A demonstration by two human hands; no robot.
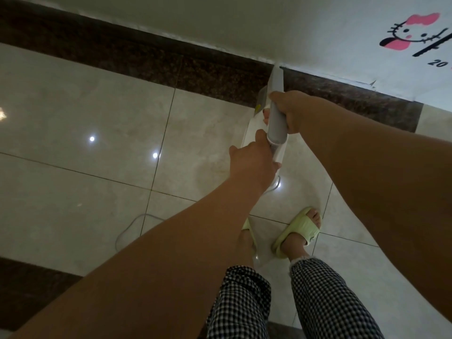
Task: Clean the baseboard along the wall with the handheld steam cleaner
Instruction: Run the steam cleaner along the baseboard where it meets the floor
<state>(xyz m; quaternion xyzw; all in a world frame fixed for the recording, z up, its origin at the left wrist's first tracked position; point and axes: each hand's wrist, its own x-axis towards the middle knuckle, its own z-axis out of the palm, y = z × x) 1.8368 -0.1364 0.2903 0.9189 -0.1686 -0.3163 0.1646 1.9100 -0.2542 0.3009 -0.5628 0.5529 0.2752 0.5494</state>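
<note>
I see bare forearms with no sleeves, black-and-white checked trousers [327, 302] with frayed hems, and pale green slide sandals [299, 232] on my feet.

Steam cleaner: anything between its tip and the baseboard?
Nothing visible. The steam cleaner, held by the right hand and left hand, has its tip up at the baseboard, at the top edge by the wall.

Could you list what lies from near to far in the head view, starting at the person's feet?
Green slippers → left hand → right hand on the steam cleaner → dark baseboard → white wall.
</note>
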